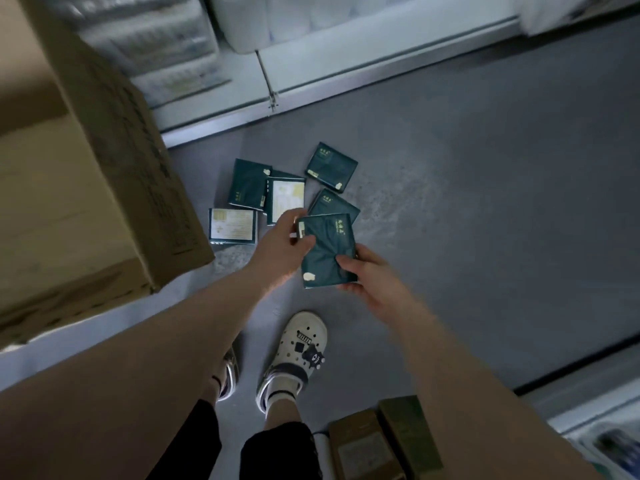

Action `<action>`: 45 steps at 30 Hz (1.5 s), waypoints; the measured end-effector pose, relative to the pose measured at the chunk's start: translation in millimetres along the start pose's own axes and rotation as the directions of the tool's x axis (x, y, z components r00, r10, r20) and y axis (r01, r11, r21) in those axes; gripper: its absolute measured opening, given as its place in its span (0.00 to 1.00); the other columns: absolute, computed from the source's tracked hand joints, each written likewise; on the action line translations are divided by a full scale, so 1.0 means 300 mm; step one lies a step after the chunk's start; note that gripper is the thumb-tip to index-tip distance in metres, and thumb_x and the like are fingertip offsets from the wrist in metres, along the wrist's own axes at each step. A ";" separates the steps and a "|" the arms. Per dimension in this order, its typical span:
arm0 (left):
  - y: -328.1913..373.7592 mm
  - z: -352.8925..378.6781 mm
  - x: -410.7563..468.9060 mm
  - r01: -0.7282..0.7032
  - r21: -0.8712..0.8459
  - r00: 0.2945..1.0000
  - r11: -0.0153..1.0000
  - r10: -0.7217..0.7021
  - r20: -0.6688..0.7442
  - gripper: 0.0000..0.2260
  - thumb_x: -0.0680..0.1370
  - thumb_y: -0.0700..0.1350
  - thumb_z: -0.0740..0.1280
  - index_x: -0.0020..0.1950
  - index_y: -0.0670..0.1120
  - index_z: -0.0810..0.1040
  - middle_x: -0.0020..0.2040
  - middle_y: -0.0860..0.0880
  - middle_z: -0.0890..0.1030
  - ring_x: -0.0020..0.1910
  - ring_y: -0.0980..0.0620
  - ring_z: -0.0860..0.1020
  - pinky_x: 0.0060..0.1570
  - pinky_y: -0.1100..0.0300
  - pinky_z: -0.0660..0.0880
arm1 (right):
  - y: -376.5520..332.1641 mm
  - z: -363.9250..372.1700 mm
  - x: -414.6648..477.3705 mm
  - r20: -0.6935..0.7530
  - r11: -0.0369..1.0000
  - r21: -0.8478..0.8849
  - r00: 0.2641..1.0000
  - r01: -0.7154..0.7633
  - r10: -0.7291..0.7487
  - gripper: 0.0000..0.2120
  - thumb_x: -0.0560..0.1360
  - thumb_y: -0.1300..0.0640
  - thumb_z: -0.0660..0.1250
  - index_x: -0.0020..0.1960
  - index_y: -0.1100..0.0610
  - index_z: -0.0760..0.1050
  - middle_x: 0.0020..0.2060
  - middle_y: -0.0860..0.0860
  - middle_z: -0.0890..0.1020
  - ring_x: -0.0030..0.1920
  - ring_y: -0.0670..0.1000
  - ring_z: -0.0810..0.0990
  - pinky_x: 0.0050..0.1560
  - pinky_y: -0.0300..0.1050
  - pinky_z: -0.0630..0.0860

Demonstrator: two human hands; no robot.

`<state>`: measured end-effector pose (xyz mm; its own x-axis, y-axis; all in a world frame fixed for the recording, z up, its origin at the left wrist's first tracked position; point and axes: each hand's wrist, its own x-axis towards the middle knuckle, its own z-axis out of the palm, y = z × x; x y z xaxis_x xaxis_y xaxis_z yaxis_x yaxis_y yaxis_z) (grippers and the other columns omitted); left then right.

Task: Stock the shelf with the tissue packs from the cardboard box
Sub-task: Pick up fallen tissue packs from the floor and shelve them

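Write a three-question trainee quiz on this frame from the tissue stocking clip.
1. How many tissue packs lie on the floor?
2. True or false: the held pack is gripped by the right hand alone.
3. Where does the cardboard box sit relative to the floor packs in this view? A) left B) right C) on top of them

Key: 1) five; 2) false, the left hand grips it too; 3) A.

Bare arms (207, 323), black shorts (277, 452) — white charm-studded clog (304, 337), striped sock (282, 400).
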<state>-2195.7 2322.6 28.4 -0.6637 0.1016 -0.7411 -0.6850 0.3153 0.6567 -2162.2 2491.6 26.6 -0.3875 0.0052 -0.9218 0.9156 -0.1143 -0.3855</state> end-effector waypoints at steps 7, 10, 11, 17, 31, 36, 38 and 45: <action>0.225 -0.130 -0.201 -0.063 -0.046 0.984 0.997 0.054 -0.168 0.10 0.79 0.41 0.66 0.57 0.53 0.72 0.50 0.52 0.78 0.51 0.47 0.80 0.53 0.51 0.78 | -0.180 0.021 -0.250 -0.020 0.989 0.073 0.991 0.132 -0.131 0.15 0.78 0.69 0.65 0.64 0.63 0.74 0.49 0.53 0.82 0.45 0.44 0.82 0.49 0.33 0.78; 0.287 -0.212 -0.314 -0.111 -0.086 0.969 0.990 0.089 -0.231 0.09 0.79 0.40 0.66 0.59 0.47 0.73 0.54 0.49 0.79 0.53 0.47 0.80 0.53 0.54 0.78 | -0.264 0.076 -0.351 0.033 0.981 0.038 0.981 0.192 -0.193 0.16 0.79 0.69 0.64 0.67 0.64 0.73 0.52 0.55 0.81 0.47 0.43 0.83 0.48 0.31 0.78; 0.306 -0.242 -0.352 -0.125 -0.104 0.961 0.987 0.095 -0.262 0.09 0.79 0.40 0.67 0.58 0.47 0.74 0.54 0.48 0.80 0.53 0.48 0.80 0.54 0.52 0.78 | -0.293 0.099 -0.384 0.048 0.977 0.024 0.975 0.214 -0.215 0.17 0.79 0.68 0.64 0.67 0.64 0.72 0.52 0.55 0.81 0.48 0.45 0.83 0.48 0.31 0.78; 0.360 -0.437 -0.550 -0.197 -0.173 0.885 0.965 0.099 -0.454 0.08 0.77 0.38 0.69 0.54 0.46 0.78 0.48 0.52 0.82 0.47 0.57 0.80 0.49 0.65 0.77 | -0.450 0.287 -0.534 0.143 0.924 -0.106 0.925 0.368 -0.353 0.14 0.76 0.69 0.68 0.56 0.54 0.77 0.44 0.51 0.81 0.46 0.51 0.79 0.55 0.46 0.76; 0.163 -0.969 -0.744 -0.273 -0.236 0.766 0.933 0.062 -0.640 0.12 0.76 0.39 0.70 0.58 0.50 0.79 0.51 0.56 0.82 0.50 0.60 0.80 0.55 0.63 0.75 | -0.526 0.936 -0.657 0.348 0.754 -0.366 0.831 0.546 -0.433 0.15 0.74 0.66 0.71 0.57 0.52 0.78 0.46 0.51 0.83 0.47 0.48 0.83 0.51 0.44 0.81; 0.068 -1.197 -0.823 -0.273 -0.263 0.728 0.925 0.019 -0.685 0.12 0.76 0.39 0.70 0.56 0.52 0.79 0.52 0.57 0.82 0.51 0.61 0.79 0.55 0.63 0.76 | -0.498 1.202 -0.684 0.396 0.728 -0.387 0.815 0.566 -0.423 0.17 0.74 0.66 0.72 0.62 0.57 0.76 0.54 0.53 0.83 0.53 0.49 0.83 0.51 0.41 0.80; 0.030 -1.289 -0.857 -0.279 -0.267 0.712 0.923 0.012 -0.702 0.12 0.75 0.39 0.70 0.55 0.54 0.79 0.52 0.57 0.82 0.51 0.60 0.80 0.56 0.62 0.76 | -0.488 1.311 -0.701 0.418 0.704 -0.409 0.805 0.581 -0.421 0.19 0.74 0.66 0.72 0.63 0.58 0.76 0.55 0.54 0.83 0.54 0.49 0.83 0.53 0.42 0.80; -0.092 -1.586 -0.988 -0.317 -0.313 0.631 0.895 -0.047 -0.774 0.11 0.77 0.40 0.69 0.56 0.53 0.79 0.51 0.58 0.82 0.51 0.61 0.79 0.53 0.66 0.75 | -0.454 1.700 -0.769 0.534 0.591 -0.462 0.739 0.662 -0.411 0.15 0.74 0.63 0.73 0.58 0.50 0.78 0.52 0.50 0.82 0.51 0.47 0.83 0.57 0.46 0.80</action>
<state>-2123.1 1835.0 296.3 -0.6192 -0.6813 -0.3904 -0.4968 -0.0451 0.8667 -2252.2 1999.2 311.9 -0.7198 -0.4796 -0.5018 0.3338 0.3946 -0.8561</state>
